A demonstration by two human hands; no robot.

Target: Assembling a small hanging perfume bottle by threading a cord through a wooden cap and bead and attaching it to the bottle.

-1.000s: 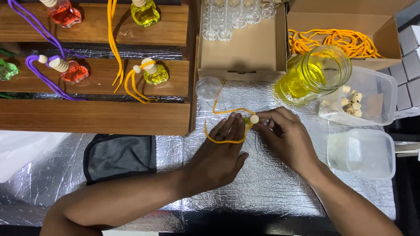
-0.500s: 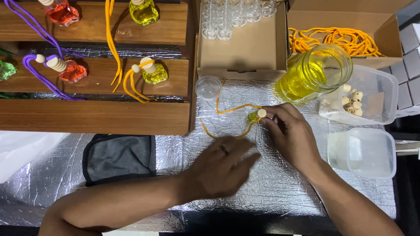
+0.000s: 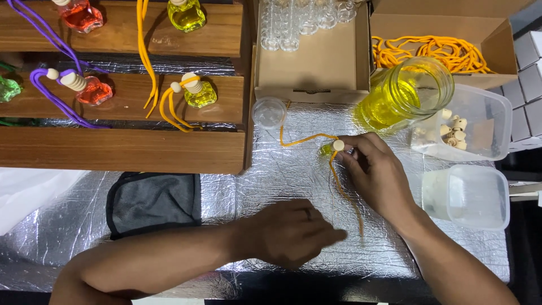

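Note:
My right hand (image 3: 381, 175) pinches a small glass bottle of yellow liquid with a round wooden cap (image 3: 336, 147), held just above the foil-covered table (image 3: 282, 181). An orange cord (image 3: 344, 192) hangs from the bottle. One part curves left toward a round clear lid (image 3: 269, 112); the other runs straight down toward me. My left hand (image 3: 293, 231) lies palm down on the foil, fingers together, with its fingertips just short of the cord's lower end and nothing visibly in it.
A glass jar of yellow liquid (image 3: 403, 93) stands behind my right hand. Around it are a cardboard box of empty bottles (image 3: 307, 53), a box of orange cords (image 3: 432, 48), a tub of wooden caps (image 3: 468, 127) and another tub (image 3: 466, 195). A wooden rack (image 3: 124, 149) with finished bottles and a grey cloth (image 3: 153, 203) lie left.
My left hand has drawn back from the bottle toward me and to the left. The cord, looped before, now lies stretched out straight. My right hand has kept its hold on the bottle.

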